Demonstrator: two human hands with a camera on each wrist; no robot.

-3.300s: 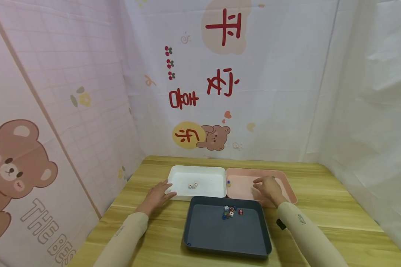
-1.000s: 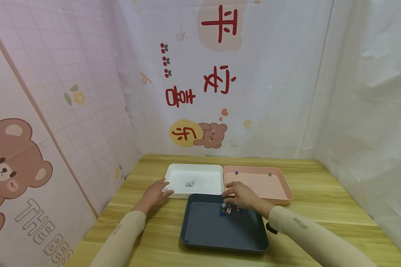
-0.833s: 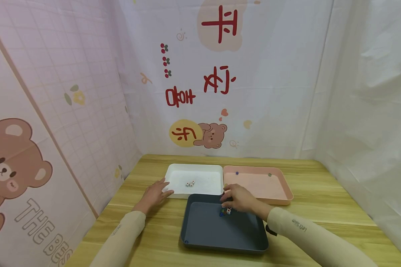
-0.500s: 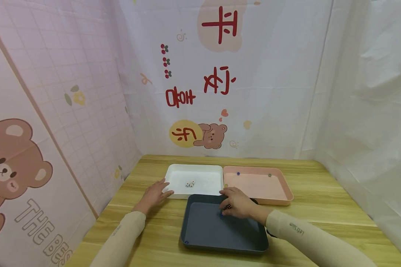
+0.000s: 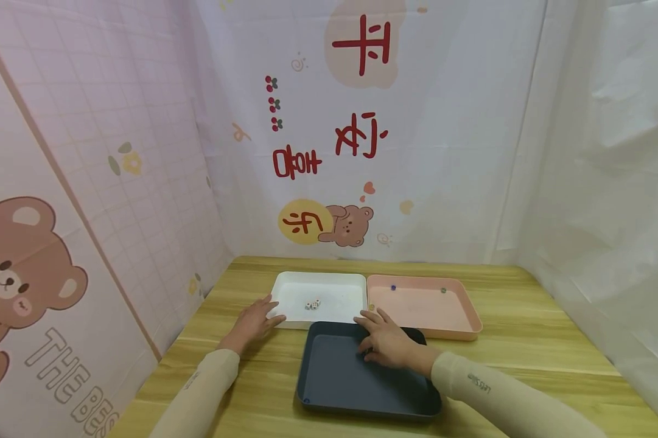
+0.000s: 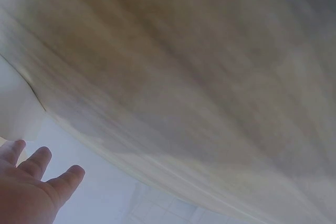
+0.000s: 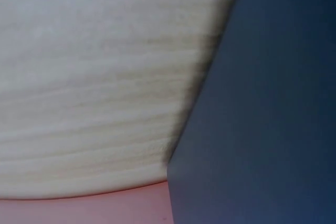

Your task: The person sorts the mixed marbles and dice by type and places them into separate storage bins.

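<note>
My right hand (image 5: 389, 342) is over the far part of the dark grey tray (image 5: 356, 395), covering the dice and small beads there. Its thumb and index fingertips are close together while other fingers stretch forward; whether anything is pinched is hidden. At the left end of the white tray (image 5: 339, 292), my left hand (image 5: 254, 321) rests with fingers spread at the rim, holding nothing. Several small white dice (image 5: 313, 305) lie in that tray. The right wrist view shows the dark tray's side (image 7: 262, 108) but no fingers.
A pink tray (image 5: 416, 310) adjoins the white one on its right. It holds a blue bead (image 5: 393, 288), a greenish bead (image 5: 444, 291) and a yellowish bead (image 5: 371, 307). Another blue bead (image 5: 307, 401) sits in the dark tray's near left corner. Everything stands on a wooden table (image 5: 531, 340).
My right hand has come from the pink tray to the dark tray and lowered over the dice and beads, which it now hides. The blue bead in the pink tray has shifted. My left hand stays put.
</note>
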